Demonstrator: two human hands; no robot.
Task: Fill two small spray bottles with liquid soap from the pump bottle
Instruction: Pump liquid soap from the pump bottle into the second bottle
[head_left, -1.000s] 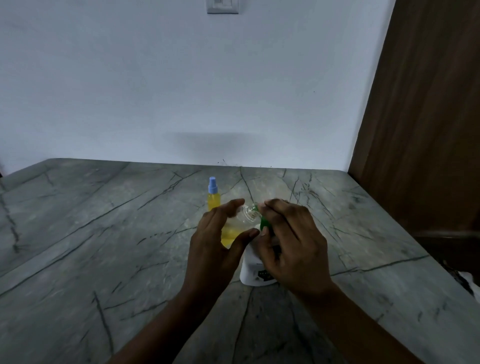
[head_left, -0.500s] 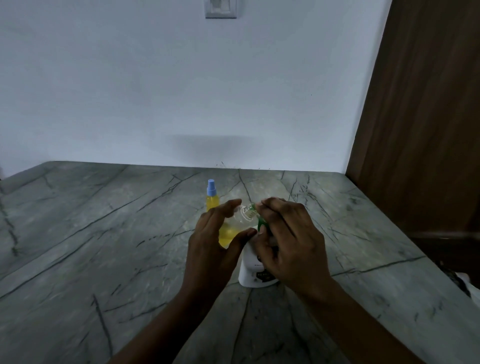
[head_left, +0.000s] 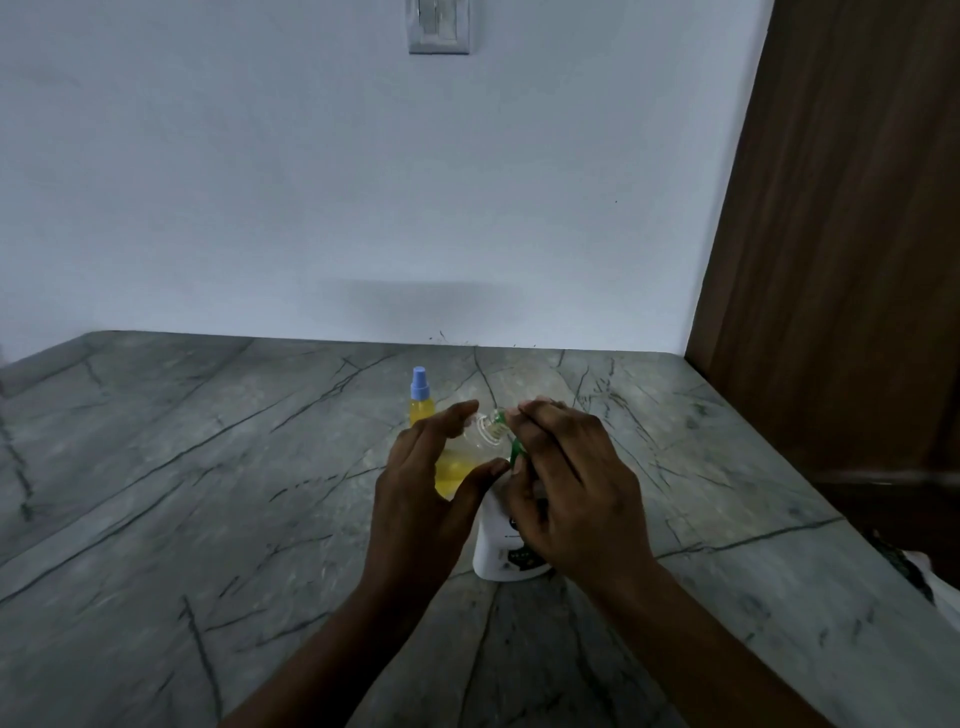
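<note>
On the grey marble counter (head_left: 208, 493) the white pump bottle (head_left: 498, 551) stands upright, with the right hand (head_left: 576, 488) curled over its green pump. The left hand (head_left: 421, 499) grips the uncapped spray bottle (head_left: 462, 462), which is tilted with its neck pointing up-right at the nozzle. The blue-capped spray bottle (head_left: 421, 402) stands upright just behind.
</note>
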